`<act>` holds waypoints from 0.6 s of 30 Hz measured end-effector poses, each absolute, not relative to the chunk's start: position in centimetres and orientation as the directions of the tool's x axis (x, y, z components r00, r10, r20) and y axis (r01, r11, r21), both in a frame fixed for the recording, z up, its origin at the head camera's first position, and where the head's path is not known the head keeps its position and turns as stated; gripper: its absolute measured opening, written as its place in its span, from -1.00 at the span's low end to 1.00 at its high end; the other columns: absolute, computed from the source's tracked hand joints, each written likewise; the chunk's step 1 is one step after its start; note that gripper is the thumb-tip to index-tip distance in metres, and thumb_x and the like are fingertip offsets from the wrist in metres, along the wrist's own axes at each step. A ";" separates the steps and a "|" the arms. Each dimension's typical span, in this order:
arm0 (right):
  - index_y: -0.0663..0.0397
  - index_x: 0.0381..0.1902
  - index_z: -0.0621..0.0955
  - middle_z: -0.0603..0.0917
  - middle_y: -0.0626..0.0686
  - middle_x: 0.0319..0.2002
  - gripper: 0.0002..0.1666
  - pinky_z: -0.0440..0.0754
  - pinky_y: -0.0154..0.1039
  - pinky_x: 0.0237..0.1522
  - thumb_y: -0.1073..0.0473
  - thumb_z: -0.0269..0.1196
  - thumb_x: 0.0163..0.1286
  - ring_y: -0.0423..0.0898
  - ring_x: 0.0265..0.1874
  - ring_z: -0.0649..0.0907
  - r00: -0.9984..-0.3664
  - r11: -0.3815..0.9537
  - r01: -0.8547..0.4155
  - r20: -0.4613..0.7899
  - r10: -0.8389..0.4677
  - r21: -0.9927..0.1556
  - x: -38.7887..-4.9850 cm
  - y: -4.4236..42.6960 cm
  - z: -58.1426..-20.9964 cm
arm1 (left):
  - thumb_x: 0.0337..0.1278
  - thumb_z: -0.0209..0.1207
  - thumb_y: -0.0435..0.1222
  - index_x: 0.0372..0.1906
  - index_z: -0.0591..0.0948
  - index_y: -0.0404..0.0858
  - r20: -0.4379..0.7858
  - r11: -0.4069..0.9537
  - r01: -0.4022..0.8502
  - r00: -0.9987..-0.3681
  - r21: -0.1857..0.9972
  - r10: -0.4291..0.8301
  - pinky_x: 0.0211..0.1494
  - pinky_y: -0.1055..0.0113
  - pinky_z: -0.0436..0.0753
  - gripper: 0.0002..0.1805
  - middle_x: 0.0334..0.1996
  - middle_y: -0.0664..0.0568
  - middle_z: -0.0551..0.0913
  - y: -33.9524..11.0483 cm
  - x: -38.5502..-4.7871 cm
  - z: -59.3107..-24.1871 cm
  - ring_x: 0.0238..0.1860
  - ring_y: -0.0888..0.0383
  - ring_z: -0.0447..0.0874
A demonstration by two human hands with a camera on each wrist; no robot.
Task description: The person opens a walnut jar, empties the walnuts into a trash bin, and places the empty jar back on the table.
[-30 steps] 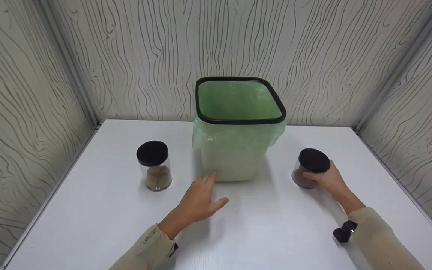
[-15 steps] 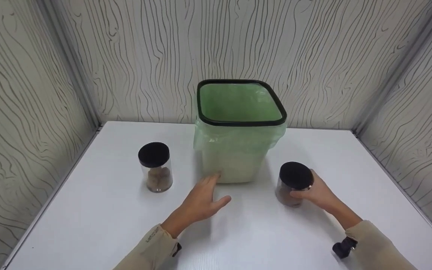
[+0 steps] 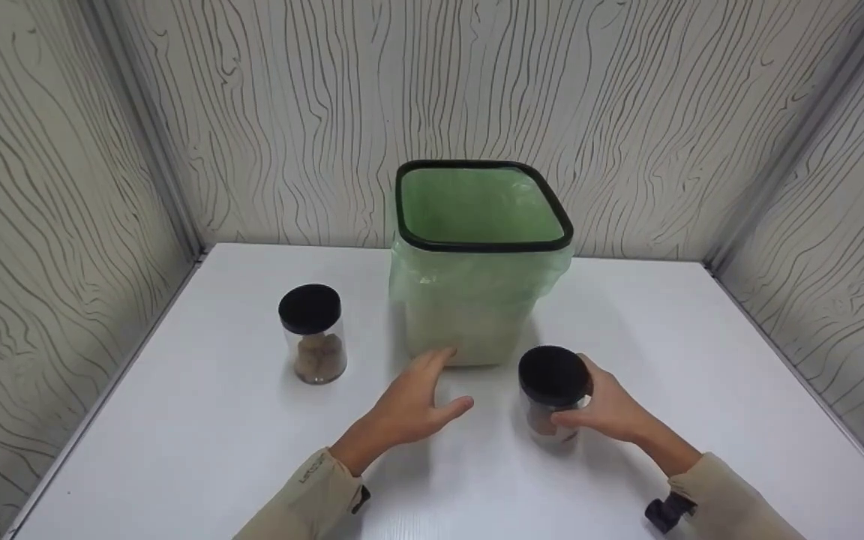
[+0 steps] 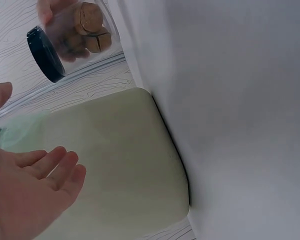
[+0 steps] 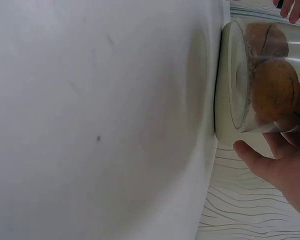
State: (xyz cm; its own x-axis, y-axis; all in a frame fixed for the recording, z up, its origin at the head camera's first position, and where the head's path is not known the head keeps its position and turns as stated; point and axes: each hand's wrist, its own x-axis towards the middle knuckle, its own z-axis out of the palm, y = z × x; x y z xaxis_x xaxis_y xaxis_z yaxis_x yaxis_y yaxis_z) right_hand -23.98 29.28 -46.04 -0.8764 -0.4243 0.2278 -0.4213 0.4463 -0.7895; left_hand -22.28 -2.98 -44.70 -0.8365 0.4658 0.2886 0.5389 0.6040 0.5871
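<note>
My right hand (image 3: 612, 405) holds a clear jar (image 3: 544, 424) with a black lid (image 3: 553, 375) by its side, in front of the bin. The right wrist view shows brown, round, nut-like pieces (image 5: 275, 90) with dark cracks inside, and the jar's underside a little above the table. My left hand (image 3: 409, 401) is empty, fingers and thumb spread, near the bin's base; in the left wrist view, its palm (image 4: 25, 195) faces the held jar (image 4: 70, 60). A second black-lidded jar (image 3: 316, 352) with similar brown pieces stands upright to the left.
A pale bin (image 3: 462, 330) with a green liner bag (image 3: 432, 274) folded over its black rim (image 3: 484, 246) stands at the back middle of the white table (image 3: 192, 420). Wood-patterned panels (image 3: 289, 112) enclose the back and sides.
My right hand has carried the jar leftward and toward me, from the right side of the table to in front of the bin. The left hand has shifted only slightly right.
</note>
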 end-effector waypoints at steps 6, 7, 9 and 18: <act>0.09 0.18 0.42 0.56 -0.06 0.04 -0.10 0.45 -0.27 0.08 0.13 0.56 -0.15 -0.18 0.05 0.52 -0.829 0.451 -0.500 0.257 -0.497 -0.740 -23.5 27.3 -46.3 | 0.15 0.11 0.16 0.37 0.27 -0.29 0.316 0.579 0.589 -0.802 0.563 0.507 0.29 0.12 0.30 -0.17 0.28 -0.06 0.36 -2.5 -22.2 -45.0 0.30 0.04 0.28; 0.09 0.17 0.43 0.57 -0.06 0.03 -0.11 0.46 -0.25 0.07 0.14 0.57 -0.16 -0.17 0.04 0.53 -0.822 0.455 -0.511 0.260 -0.507 -0.729 -23.4 26.9 -46.3 | 0.14 0.12 0.16 0.37 0.27 -0.28 0.319 0.573 0.597 -0.795 0.561 0.515 0.29 0.11 0.30 -0.17 0.28 -0.07 0.36 -2.4 -22.1 -45.0 0.30 0.04 0.28; 0.11 0.16 0.43 0.58 -0.02 0.02 -0.10 0.48 -0.21 0.05 0.16 0.57 -0.17 -0.13 0.03 0.54 -0.809 0.460 -0.528 0.259 -0.527 -0.714 -23.3 26.3 -46.3 | 0.12 0.14 0.16 0.36 0.28 -0.28 0.325 0.562 0.615 -0.781 0.554 0.533 0.28 0.12 0.30 -0.16 0.27 -0.07 0.36 -2.3 -22.1 -45.2 0.30 0.04 0.28; -0.03 0.24 0.42 0.55 -0.04 0.10 -0.01 0.50 -0.07 0.05 0.09 0.60 -0.21 0.00 0.09 0.53 -0.755 0.408 -0.550 0.225 -0.616 -0.729 -23.2 24.4 -46.4 | 0.00 0.29 0.10 0.38 0.24 -0.28 0.350 0.487 0.687 -0.709 0.539 0.612 0.21 0.23 0.40 -0.08 0.24 -0.04 0.38 -2.1 -22.0 -45.6 0.22 0.12 0.37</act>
